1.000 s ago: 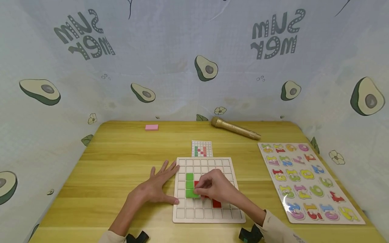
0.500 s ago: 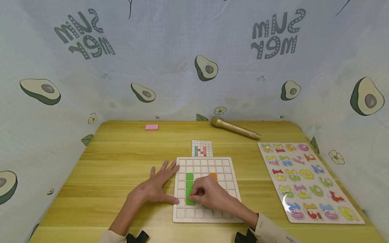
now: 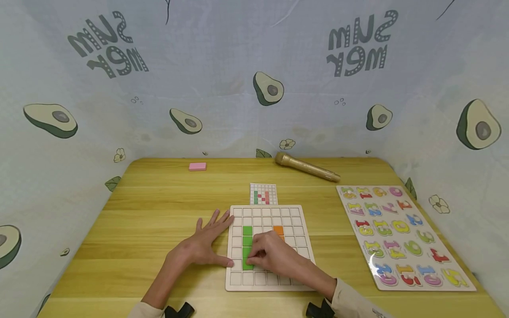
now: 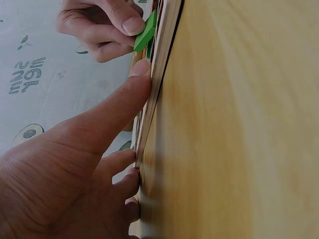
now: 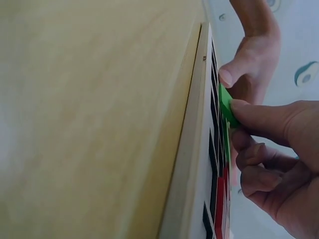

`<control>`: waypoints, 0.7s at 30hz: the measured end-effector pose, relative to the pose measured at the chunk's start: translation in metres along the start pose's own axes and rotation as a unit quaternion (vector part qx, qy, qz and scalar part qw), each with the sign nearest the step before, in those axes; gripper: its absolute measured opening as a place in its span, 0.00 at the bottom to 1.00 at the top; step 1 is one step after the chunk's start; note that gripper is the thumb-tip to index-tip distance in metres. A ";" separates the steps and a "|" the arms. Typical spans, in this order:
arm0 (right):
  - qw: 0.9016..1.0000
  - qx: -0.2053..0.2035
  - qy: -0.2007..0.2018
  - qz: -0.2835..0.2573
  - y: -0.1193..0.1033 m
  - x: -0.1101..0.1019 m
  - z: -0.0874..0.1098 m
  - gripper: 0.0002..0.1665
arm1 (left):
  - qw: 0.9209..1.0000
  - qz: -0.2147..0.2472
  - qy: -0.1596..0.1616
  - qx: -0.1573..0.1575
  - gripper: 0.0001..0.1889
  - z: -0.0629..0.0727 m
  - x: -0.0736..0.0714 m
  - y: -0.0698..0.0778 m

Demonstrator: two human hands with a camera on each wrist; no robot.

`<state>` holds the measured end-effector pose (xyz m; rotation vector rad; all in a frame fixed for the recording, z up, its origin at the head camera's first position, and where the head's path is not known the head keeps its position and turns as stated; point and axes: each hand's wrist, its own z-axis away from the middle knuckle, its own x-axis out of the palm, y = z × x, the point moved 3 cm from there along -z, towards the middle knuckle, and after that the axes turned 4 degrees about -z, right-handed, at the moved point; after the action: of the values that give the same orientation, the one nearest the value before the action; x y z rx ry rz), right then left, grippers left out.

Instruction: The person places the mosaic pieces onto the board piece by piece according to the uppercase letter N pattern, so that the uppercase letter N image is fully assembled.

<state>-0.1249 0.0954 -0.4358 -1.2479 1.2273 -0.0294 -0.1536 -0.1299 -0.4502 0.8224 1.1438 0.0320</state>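
Note:
A white wooden grid board lies flat on the table. My left hand spreads at its left edge, thumb and fingertips touching the side with straight fingers. Over the board, my right hand pinches a green square tile between thumb and fingers. In the right wrist view that tile is tilted against the grid. Further green tiles form a column above it. An orange tile shows beyond the right hand. Red tiles are hidden by that hand in the head view.
A small pattern card touches or nearly touches the board's far edge. Farther back lie a gold microphone and a pink block. On the right is a number puzzle board. A printed cloth hangs behind the table.
My right hand has moved left and nearer to me with the green tile, down to the bottom of the green column. It now covers the red tiles. The left hand stays put.

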 end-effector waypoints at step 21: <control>0.998 -0.030 -0.031 0.041 -0.004 0.004 0.000 0.05 | 1.000 0.007 0.003 0.002 0.63 0.005 -0.001 -0.003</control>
<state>-0.1211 0.0910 -0.4357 -1.2396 1.2321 0.1060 -0.1514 -0.1347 -0.4504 0.8332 1.1449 0.0436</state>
